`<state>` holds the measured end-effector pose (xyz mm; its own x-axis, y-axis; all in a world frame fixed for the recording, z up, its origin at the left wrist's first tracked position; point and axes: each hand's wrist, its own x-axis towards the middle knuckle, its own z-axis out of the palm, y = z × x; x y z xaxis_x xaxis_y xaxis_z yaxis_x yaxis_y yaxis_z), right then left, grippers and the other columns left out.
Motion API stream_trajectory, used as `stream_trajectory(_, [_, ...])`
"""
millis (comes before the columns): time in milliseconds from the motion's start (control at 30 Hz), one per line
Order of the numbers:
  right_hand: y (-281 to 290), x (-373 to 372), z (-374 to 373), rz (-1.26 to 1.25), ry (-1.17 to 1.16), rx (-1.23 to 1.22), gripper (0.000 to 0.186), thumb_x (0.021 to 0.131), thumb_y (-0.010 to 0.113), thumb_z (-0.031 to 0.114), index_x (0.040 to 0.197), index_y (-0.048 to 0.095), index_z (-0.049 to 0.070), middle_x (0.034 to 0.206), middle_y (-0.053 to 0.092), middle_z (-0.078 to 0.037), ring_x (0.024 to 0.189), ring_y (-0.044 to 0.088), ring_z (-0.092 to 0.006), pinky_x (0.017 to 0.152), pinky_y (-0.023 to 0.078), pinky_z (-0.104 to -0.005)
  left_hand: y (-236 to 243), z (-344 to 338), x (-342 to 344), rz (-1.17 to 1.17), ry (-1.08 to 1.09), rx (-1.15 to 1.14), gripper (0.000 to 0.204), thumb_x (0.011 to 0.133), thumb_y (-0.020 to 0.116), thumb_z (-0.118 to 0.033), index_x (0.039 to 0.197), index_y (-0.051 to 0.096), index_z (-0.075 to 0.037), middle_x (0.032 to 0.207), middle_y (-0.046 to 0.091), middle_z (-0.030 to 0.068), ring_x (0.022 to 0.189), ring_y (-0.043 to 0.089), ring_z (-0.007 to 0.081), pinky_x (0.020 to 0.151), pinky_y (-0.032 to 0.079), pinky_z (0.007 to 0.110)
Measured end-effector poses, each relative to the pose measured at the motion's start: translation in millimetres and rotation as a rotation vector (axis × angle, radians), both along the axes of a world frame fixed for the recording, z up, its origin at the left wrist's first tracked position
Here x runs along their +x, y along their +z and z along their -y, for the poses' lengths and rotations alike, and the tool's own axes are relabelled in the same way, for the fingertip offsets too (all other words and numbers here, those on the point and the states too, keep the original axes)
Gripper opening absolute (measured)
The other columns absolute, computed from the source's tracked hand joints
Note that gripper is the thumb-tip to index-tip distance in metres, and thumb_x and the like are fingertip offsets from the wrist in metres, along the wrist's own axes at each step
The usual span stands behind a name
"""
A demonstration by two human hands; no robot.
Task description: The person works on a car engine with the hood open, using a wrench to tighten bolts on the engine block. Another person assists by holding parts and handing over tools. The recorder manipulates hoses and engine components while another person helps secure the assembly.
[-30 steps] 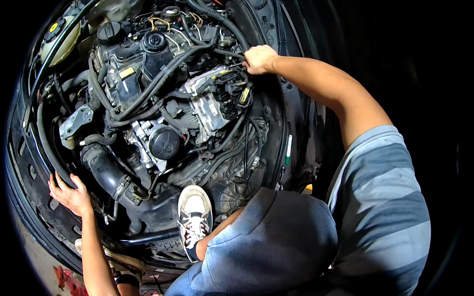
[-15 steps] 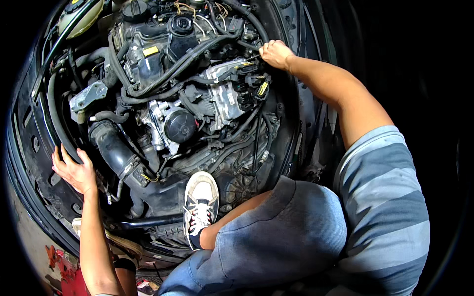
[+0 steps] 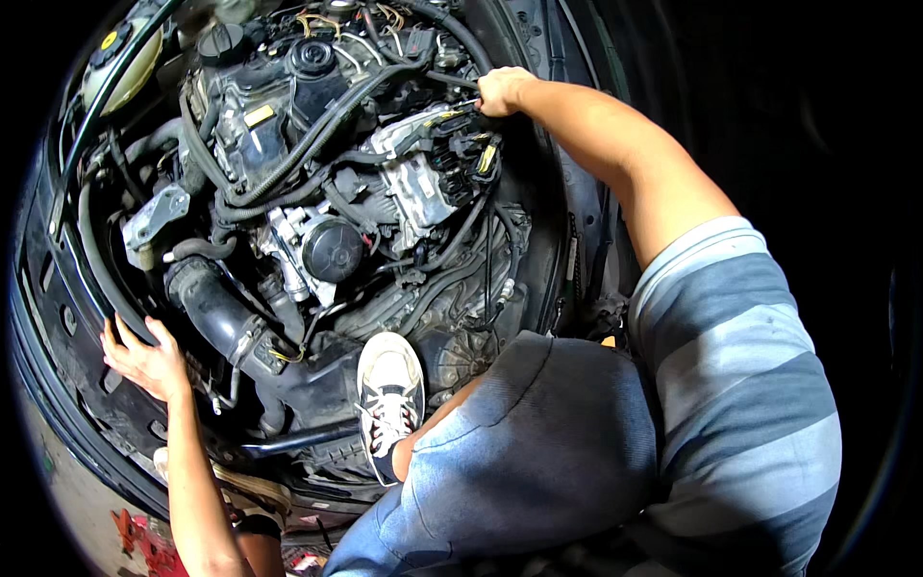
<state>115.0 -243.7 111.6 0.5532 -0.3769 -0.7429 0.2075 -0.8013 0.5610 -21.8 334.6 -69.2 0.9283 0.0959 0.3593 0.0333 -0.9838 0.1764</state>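
Observation:
My right hand [image 3: 504, 90] is closed at the far end of a silver, ribbed engine module [image 3: 415, 192] with black connectors. A thin metallic piece shows at its fingertips; the rest is hidden inside the fist. At the left, my left hand [image 3: 146, 358] has its fingers spread and rests over a curved black hose [image 3: 93, 245] beside the front body panel. Between the hands lie a round black cap on a silver housing [image 3: 333, 248] and a wide black intake pipe [image 3: 213, 306].
My shoe [image 3: 392, 389] stands inside the engine bay, close to a dark crossbar [image 3: 308, 438]. Thick cable looms [image 3: 317, 144] cross the engine. An oil filler cap [image 3: 221, 43] and a pale fluid reservoir [image 3: 125, 77] sit at the back left. A red object [image 3: 144, 543] lies on the floor.
The engine has shifted left in the view as my head turned. My right hand stays closed by the module's far end; my left hand remains spread over the hose.

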Motion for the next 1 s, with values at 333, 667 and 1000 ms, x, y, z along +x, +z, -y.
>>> stream_trajectory(333, [47,-71,25,0.585,-0.401,0.148,0.055,0.090,0.054,0.056,0.114,0.068,0.008,0.116,0.066,-0.016,0.113,0.060,-0.0336,0.095,0.047,-0.0428,-6,-2,5,0.023,-0.065,0.056,0.048,0.089,0.061,-0.034,0.125,0.059,-0.002,0.132,0.053,0.0154,0.125,0.047,0.0326,0.106,0.034,0.047])
stream_trajectory(667, [59,-213,51,0.381,-0.347,0.070,0.044,0.090,0.058,0.048,0.103,0.072,0.008,0.106,0.068,-0.017,0.100,0.065,-0.0340,0.086,0.051,-0.0450,-14,-4,5,0.001,-0.064,0.065,0.050,0.088,0.061,-0.036,0.126,0.058,-0.004,0.131,0.053,0.0148,0.122,0.049,0.0327,0.103,0.037,0.046])
stream_trajectory(1000, [20,-202,45,0.250,-0.210,0.095,0.039,0.087,0.064,0.043,0.094,0.073,0.005,0.099,0.070,-0.016,0.095,0.068,-0.0306,0.081,0.053,-0.0410,-12,-7,5,0.004,-0.057,0.107,0.051,0.087,0.062,-0.036,0.126,0.059,-0.003,0.130,0.054,0.0153,0.119,0.050,0.0339,0.101,0.039,0.045])
